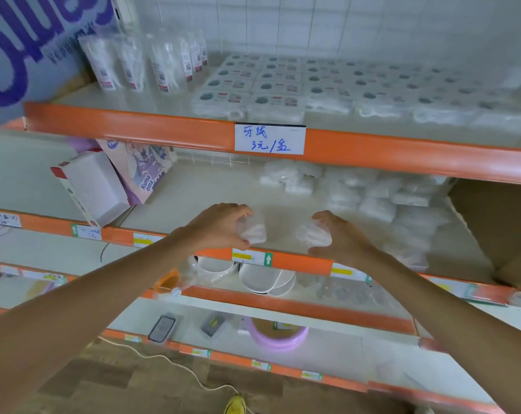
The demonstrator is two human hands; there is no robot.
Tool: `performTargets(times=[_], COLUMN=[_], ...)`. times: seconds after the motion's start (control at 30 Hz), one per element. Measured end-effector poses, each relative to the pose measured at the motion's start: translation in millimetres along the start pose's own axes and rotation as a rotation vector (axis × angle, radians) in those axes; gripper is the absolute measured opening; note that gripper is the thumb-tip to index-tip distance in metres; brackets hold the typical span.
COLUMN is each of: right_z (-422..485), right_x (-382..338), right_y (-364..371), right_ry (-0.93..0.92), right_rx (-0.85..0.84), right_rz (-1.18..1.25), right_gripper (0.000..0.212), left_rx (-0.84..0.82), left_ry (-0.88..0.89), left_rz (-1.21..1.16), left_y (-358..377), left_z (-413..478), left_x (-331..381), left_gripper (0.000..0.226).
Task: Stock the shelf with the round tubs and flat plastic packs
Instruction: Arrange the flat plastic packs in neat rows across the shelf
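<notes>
Hovering at the shelf (208, 186) front, a tub (254, 233) was gripped in the curled left hand (220, 225) and a second tub (314, 234) in the right hand (345, 239); setting down and release seemed called for next.

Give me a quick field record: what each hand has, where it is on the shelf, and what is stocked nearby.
left hand: grips a clear plastic pack
right hand: grips a second clear pack
position: both at the front of the middle shelf; set down or not, cannot tell
right of hands: pile of clear packs
left of hands: white box, tilted
shelf above: flat packs in rows
</notes>
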State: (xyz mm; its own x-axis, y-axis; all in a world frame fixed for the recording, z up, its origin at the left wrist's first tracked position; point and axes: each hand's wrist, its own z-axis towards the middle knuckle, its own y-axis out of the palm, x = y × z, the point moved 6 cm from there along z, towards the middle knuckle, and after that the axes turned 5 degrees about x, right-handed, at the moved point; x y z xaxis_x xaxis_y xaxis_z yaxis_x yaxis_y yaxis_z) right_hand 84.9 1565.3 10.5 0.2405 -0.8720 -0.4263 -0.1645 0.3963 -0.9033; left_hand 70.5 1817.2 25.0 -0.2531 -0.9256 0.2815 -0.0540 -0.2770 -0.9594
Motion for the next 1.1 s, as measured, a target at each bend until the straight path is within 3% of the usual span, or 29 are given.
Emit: performTargets(times=[0.2,0.4,0.6,0.9,1.1], right_z=[-52,-104,-137,-133,-87], right_x=[-14,-29,-39,-61,-64], right_y=[-47,-110,-161,-222,-264], right_ry=[-0.081,-0.169,-0.22,-0.318,-0.279], right_rx=[-0.022,0.069,0.155,0.331,0.488], right_rz=[-0.059,-0.16,-0.155,-0.028,0.055], right_gripper=[0.073,0.067,0.07,0.073,0.062], left_rx=[0.012,0.095,0.158,0.264,0.313], left_ry=[0.063,0.179,0.269,0.289,0.271], left_rz=[0.003,-0.011,-0.083,-0.097,-0.101], left_y=[-28,-73,-117,-181,-210], left_z=[-21,-46,-68,-61,-26], left_x=[50,112,153,175,162], left_gripper=[0.062,0.059,0.076,0.063,0.076])
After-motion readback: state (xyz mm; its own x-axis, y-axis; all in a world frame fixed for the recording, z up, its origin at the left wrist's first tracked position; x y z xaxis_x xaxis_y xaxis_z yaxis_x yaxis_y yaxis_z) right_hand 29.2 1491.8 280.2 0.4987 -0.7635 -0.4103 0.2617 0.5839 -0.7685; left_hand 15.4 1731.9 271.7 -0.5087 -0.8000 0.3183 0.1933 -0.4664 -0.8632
